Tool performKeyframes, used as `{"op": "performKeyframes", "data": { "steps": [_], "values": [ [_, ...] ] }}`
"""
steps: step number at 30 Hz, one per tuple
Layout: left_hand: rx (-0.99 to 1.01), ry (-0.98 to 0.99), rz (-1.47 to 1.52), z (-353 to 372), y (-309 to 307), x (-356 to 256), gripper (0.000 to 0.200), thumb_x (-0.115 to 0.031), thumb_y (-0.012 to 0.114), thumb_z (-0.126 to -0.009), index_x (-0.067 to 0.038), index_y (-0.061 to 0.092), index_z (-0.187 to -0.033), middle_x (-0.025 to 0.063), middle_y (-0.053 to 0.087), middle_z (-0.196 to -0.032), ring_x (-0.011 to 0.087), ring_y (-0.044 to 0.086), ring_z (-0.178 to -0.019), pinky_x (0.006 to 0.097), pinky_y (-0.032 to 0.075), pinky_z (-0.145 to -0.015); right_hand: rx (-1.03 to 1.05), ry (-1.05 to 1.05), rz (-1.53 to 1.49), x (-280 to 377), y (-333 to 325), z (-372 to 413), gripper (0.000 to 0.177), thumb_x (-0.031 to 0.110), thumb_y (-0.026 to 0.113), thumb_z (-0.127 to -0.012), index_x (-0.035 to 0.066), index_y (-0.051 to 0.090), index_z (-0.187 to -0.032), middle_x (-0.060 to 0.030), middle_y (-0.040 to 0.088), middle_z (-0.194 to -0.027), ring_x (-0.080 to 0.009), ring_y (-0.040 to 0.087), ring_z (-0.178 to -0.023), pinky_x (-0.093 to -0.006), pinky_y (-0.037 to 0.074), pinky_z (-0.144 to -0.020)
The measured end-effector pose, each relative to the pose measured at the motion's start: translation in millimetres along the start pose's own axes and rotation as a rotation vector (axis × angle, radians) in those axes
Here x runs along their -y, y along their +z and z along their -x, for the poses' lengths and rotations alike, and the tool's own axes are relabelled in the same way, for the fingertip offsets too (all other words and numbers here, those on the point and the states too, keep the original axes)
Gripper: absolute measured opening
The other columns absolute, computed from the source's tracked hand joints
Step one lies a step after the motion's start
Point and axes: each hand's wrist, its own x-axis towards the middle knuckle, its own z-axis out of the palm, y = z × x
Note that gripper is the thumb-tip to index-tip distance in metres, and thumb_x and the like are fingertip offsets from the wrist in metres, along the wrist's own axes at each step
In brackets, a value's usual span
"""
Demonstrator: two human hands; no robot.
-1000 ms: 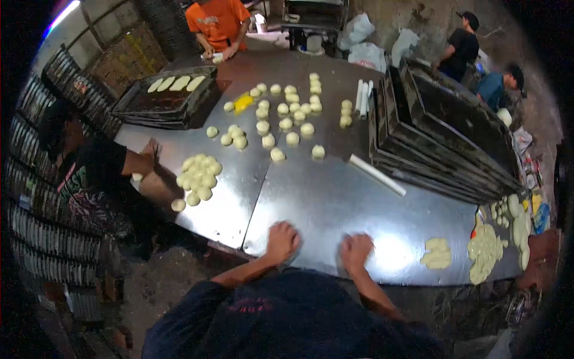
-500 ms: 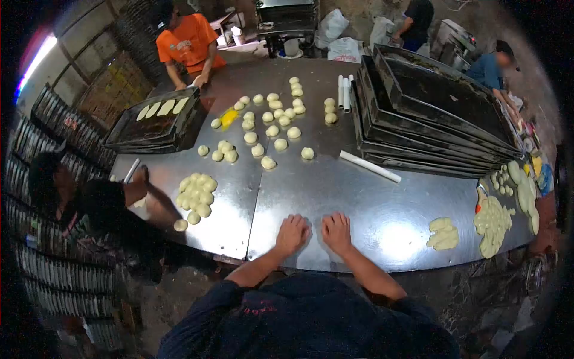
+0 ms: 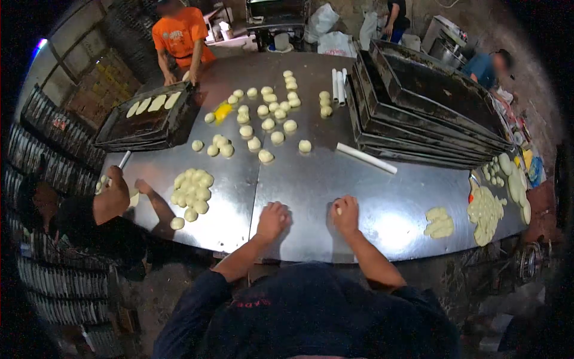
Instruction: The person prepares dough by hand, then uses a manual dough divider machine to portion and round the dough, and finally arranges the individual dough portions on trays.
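My left hand [image 3: 273,221] is curled low over the metal table [image 3: 305,230], its fingers bent in. Whatever lies under that palm, if anything, is hidden. To its right, my right hand [image 3: 345,214] closes round a small dough piece, of which only a pale bit shows between the fingers. Beyond both hands, round dough balls [image 3: 277,137] are scattered over the table. A packed cluster of dough balls [image 3: 191,188] sits to the left. Off to the right lie a flat dough lump [image 3: 439,222] and a larger dough mass [image 3: 485,215].
Stacked black trays [image 3: 433,102] stand at the back right, with a white rod [image 3: 366,158] in front. Another tray [image 3: 143,122] holds flat dough strips at the left. A co-worker [image 3: 110,206] rolls with a pin on the left; a person in orange [image 3: 179,39] stands behind.
My hands have moved farther apart, left hand leftward and right hand slightly up and right. A pale bit of dough now shows in my right hand. The left co-worker's arms have shifted.
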Motion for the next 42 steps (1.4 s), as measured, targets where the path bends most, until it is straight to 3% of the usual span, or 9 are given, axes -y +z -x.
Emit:
{"op": "performKeyframes", "data": {
  "steps": [6,9,16,19,26,32,33,37,42],
  "values": [
    [-0.017,0.095,-0.163,50.4,-39.2,-48.0,0.018,-0.016,0.070,-0.073,-0.005,0.064,-0.085,0.0121,0.059,-0.100,0.0325,0.052,-0.096,0.0428,0.045,-0.083,0.070,-0.022,-0.103,44.9,-32.5,56.0,0.018,0.006,0.068,-0.080,0.002,0.065,-0.097,-0.0134,0.063,-0.093,-0.0286,0.059,-0.091,-0.0378,0.049,-0.080],
    [0.145,0.039,-0.069,36.1,-58.3,-67.4,0.021,-0.021,0.070,-0.074,-0.006,0.067,-0.088,0.0113,0.059,-0.103,0.0316,0.050,-0.101,0.0428,0.044,-0.086,0.347,0.770,-1.018,36.4,-23.0,-22.4,0.028,0.008,0.075,-0.079,0.004,0.066,-0.106,-0.0059,0.065,-0.107,-0.0132,0.060,-0.093,-0.0278,0.049,-0.082],
    [0.033,0.109,-0.090,56.0,-60.0,-64.1,0.032,0.000,0.060,-0.070,-0.011,0.067,-0.099,0.0133,0.058,-0.111,0.0338,0.051,-0.111,0.0453,0.044,-0.092,-0.664,-0.510,-0.355,152.2,-126.5,-214.8,0.034,0.006,0.068,-0.083,0.003,0.059,-0.115,-0.0129,0.064,-0.106,-0.0240,0.061,-0.097,-0.0346,0.051,-0.079],
    [0.016,-0.286,0.147,39.2,-55.1,-77.3,0.029,0.003,0.061,-0.066,-0.006,0.063,-0.094,0.0150,0.062,-0.100,0.0357,0.058,-0.099,0.0437,0.048,-0.086,-0.395,-0.180,-0.215,112.4,-74.3,-247.0,0.044,0.013,0.071,-0.078,0.001,0.058,-0.118,-0.0155,0.060,-0.109,-0.0328,0.057,-0.103,-0.0409,0.046,-0.090],
    [-0.266,-0.131,0.117,-55.9,-142.9,-100.0,0.024,-0.013,0.069,-0.082,0.000,0.063,-0.102,0.0089,0.059,-0.092,0.0202,0.056,-0.084,0.0357,0.048,-0.074,0.074,0.127,-0.553,69.8,-21.6,-18.7,0.024,0.010,0.064,-0.084,0.002,0.068,-0.106,-0.0149,0.067,-0.095,-0.0268,0.066,-0.084,-0.0365,0.054,-0.075],
    [-0.456,0.081,-0.168,-171.9,-179.6,-1.7,0.050,-0.027,0.075,-0.086,0.001,0.058,-0.124,0.0165,0.063,-0.109,0.0230,0.063,-0.093,0.0342,0.053,-0.076,-0.340,0.707,-0.347,-39.9,-120.8,87.4,0.026,0.006,0.065,-0.082,0.003,0.067,-0.107,-0.0117,0.068,-0.095,-0.0210,0.066,-0.083,-0.0329,0.054,-0.074],
    [-0.407,-0.221,-0.011,-169.1,-167.6,-22.8,0.053,-0.031,0.075,-0.085,0.000,0.059,-0.125,0.0211,0.061,-0.120,0.0274,0.065,-0.094,0.0375,0.052,-0.078,-0.458,0.776,-0.363,-62.2,-148.7,95.5,0.028,0.010,0.067,-0.081,0.003,0.067,-0.108,-0.0124,0.069,-0.094,-0.0219,0.066,-0.082,-0.0326,0.053,-0.074],
    [-0.116,-0.162,-0.040,-126.8,-89.8,-9.9,0.028,-0.018,0.070,-0.085,-0.002,0.067,-0.109,0.0122,0.070,-0.095,0.0200,0.064,-0.080,0.0316,0.050,-0.071,-0.865,0.863,0.116,-162.1,-231.8,130.4,0.035,0.018,0.077,-0.075,0.002,0.067,-0.105,-0.0157,0.069,-0.097,-0.0323,0.067,-0.089,-0.0386,0.052,-0.081],
    [0.095,-0.206,0.199,-42.6,6.2,-129.2,0.025,-0.008,0.066,-0.085,-0.005,0.065,-0.110,0.0079,0.064,-0.101,0.0180,0.063,-0.084,0.0277,0.052,-0.069,-0.588,1.040,0.413,-252.6,-259.2,143.9,0.088,0.036,0.079,-0.073,-0.006,0.039,-0.140,-0.0235,0.060,-0.117,-0.0387,0.055,-0.112,-0.0445,0.045,-0.095]
  ]
}}
